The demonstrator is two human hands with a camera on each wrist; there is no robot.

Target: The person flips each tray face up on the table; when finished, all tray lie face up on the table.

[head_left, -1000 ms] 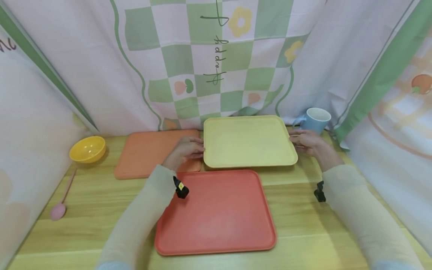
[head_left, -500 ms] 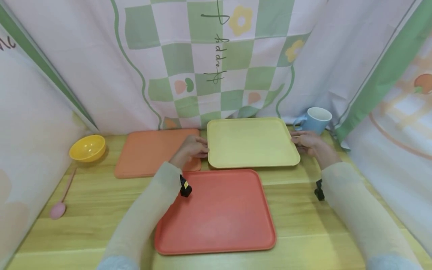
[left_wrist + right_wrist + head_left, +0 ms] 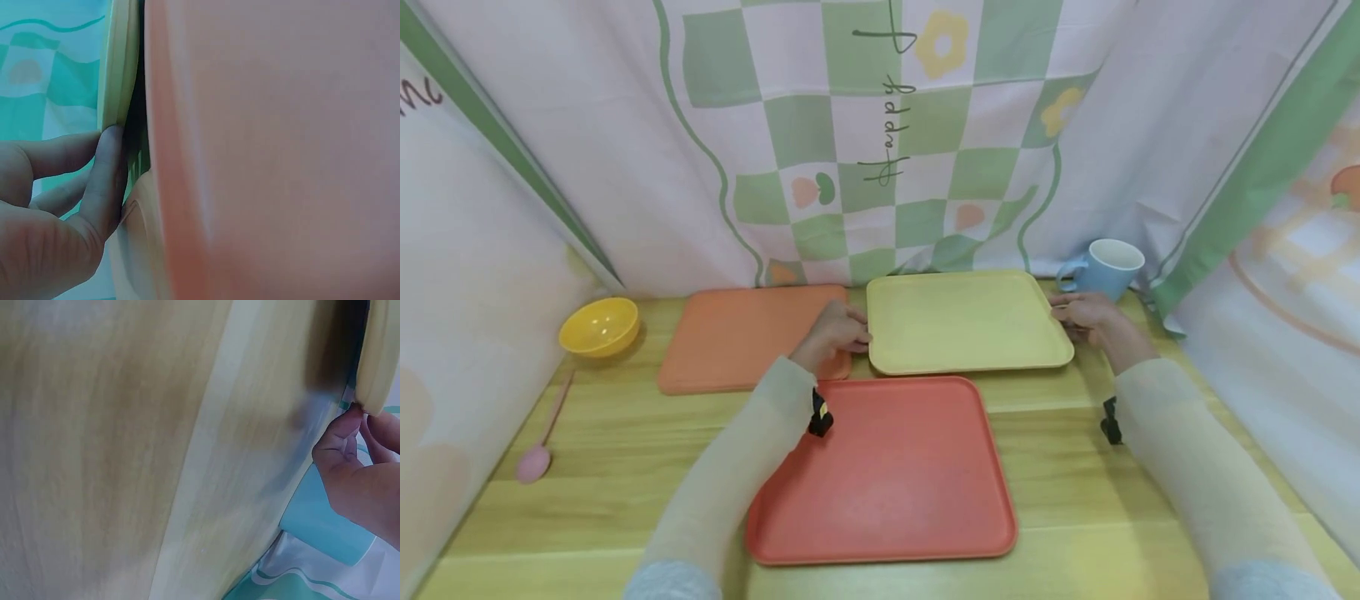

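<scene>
A pale yellow rectangular tray lies at the back, between both hands, close over the wooden table. My left hand pinches its left edge; in the left wrist view the thumb meets the yellow rim from one side and a finger from the other. At the opposite edge my right hand grips the tray, thumb and fingertips at the rim in the right wrist view, with a shadow on the table beside it. A red tray lies in front, and an orange tray to the left, partly behind my left hand.
A blue mug stands just behind my right hand. At far left are a yellow bowl and a pink spoon. A checked curtain hangs right behind the trays, with more cloth at both sides.
Held by both hands, the yellow tray has shifted slightly to the right and its back edge has come lower in the head view. My left hand has moved right with it.
</scene>
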